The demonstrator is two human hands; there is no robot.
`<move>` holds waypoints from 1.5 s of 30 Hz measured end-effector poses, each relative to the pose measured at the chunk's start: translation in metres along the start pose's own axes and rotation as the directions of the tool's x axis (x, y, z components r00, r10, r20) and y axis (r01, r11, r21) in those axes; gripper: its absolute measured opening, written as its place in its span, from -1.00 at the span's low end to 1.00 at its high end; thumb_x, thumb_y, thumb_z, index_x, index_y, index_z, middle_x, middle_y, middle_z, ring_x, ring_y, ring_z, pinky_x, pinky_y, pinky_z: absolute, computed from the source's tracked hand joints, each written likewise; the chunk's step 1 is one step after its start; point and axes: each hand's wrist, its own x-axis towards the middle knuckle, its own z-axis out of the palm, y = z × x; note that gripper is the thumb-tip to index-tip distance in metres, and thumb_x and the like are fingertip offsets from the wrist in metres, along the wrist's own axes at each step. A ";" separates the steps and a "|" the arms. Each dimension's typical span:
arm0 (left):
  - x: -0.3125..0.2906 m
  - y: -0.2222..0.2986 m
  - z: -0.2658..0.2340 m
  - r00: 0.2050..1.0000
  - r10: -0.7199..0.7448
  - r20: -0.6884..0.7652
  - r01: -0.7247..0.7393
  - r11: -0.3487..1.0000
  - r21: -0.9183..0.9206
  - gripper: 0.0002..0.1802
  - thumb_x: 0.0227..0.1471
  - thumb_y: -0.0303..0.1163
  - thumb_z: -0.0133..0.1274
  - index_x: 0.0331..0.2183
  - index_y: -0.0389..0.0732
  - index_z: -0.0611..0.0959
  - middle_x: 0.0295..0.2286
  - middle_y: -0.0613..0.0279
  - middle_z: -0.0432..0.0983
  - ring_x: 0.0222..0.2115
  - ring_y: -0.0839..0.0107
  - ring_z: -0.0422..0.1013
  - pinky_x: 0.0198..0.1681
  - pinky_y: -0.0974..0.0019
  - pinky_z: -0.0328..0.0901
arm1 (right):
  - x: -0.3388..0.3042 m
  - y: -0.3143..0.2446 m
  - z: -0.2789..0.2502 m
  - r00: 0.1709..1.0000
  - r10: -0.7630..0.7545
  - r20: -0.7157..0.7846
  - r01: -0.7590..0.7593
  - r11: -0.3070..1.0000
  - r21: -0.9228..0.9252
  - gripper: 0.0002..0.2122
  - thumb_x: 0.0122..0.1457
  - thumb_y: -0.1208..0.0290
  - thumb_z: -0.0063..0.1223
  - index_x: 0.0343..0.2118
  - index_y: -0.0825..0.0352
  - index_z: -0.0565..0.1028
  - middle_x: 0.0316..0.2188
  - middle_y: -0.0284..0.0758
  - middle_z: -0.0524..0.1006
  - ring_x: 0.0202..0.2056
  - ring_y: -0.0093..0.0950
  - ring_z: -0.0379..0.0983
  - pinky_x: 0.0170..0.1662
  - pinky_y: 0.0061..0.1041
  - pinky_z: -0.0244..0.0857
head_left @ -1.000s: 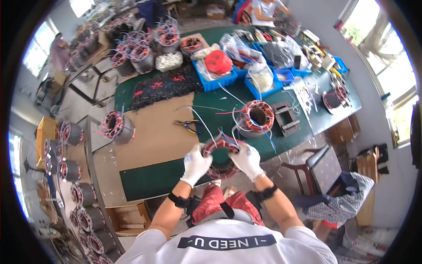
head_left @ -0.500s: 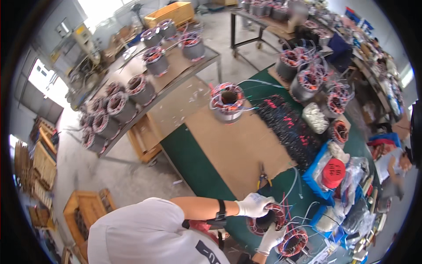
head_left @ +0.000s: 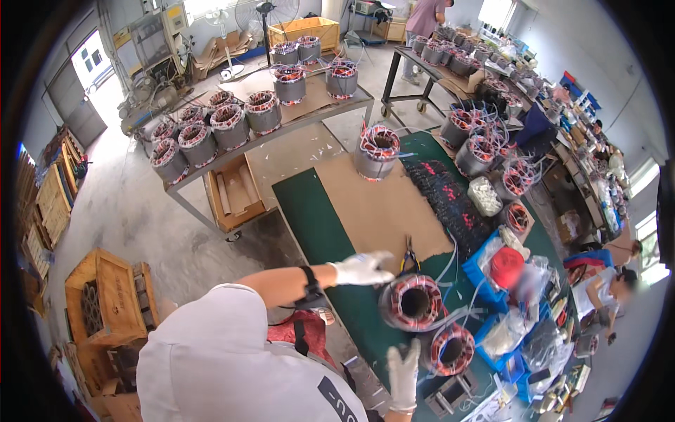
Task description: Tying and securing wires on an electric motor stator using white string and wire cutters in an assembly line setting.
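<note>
Both my hands wear white gloves. My left hand (head_left: 362, 269) stretches its fingers out, a little left of a motor stator (head_left: 391, 304) with red and white windings. My right hand (head_left: 403, 376) has its fingers spread and holds nothing; it is below that stator and left of a second, smaller stator (head_left: 437, 360). Loose pale lead wires trail from both stators toward the right. Beyond the nearer stator, a pair of pliers (head_left: 409, 259) lies at the edge of a brown cardboard sheet (head_left: 380, 218) on the green tabletop (head_left: 309, 225).
Another stator (head_left: 375, 163) stands on the cardboard's far end, beside a heap of black pieces (head_left: 450, 197). Blue bins (head_left: 481, 267) with a red round object (head_left: 506, 267) line the right. Several stators fill a side table (head_left: 309, 109). Two people (head_left: 424, 20) (head_left: 596, 295) are farther off.
Both hands have let go of the nearer stator and drawn apart, left hand to the left, right hand downward. The whole view has shifted, with more of the room showing.
</note>
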 end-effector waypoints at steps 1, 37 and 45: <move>-0.024 -0.011 0.001 0.984 0.081 -0.161 -0.063 0.992 0.110 -0.20 0.03 0.07 0.11 0.17 -0.20 0.34 -0.16 -0.02 0.56 -0.10 0.13 0.49 -0.02 0.19 0.35 | -0.033 -0.001 -0.015 0.988 -0.044 0.145 0.042 0.999 0.016 -0.39 0.20 0.32 0.08 0.24 0.51 0.16 -0.03 -0.09 0.45 -0.05 -0.45 0.40 0.01 -0.52 0.30; -0.083 0.288 0.456 0.488 0.301 0.819 -0.630 0.772 0.091 -0.48 0.02 -0.26 0.13 0.04 -0.16 0.51 -0.18 0.03 0.57 -0.16 0.13 0.51 -0.05 0.20 0.38 | -0.371 0.200 -0.411 0.748 0.310 -0.587 -0.288 0.948 0.133 -0.70 0.18 0.45 0.05 -0.02 0.37 0.50 -0.36 -0.24 0.55 -0.40 -0.56 0.47 -0.25 -0.54 0.39; -0.065 0.367 0.539 0.574 0.450 0.684 -0.701 0.702 0.126 -0.62 0.02 -0.41 0.11 -0.07 -0.23 0.58 -0.27 0.03 0.57 -0.26 0.12 0.52 -0.15 0.19 0.39 | -0.374 0.302 -0.562 0.483 0.160 -0.861 -0.127 0.986 0.112 -0.74 0.16 0.54 0.06 -0.08 0.45 0.52 -0.36 -0.28 0.58 -0.32 -0.62 0.46 -0.23 -0.57 0.38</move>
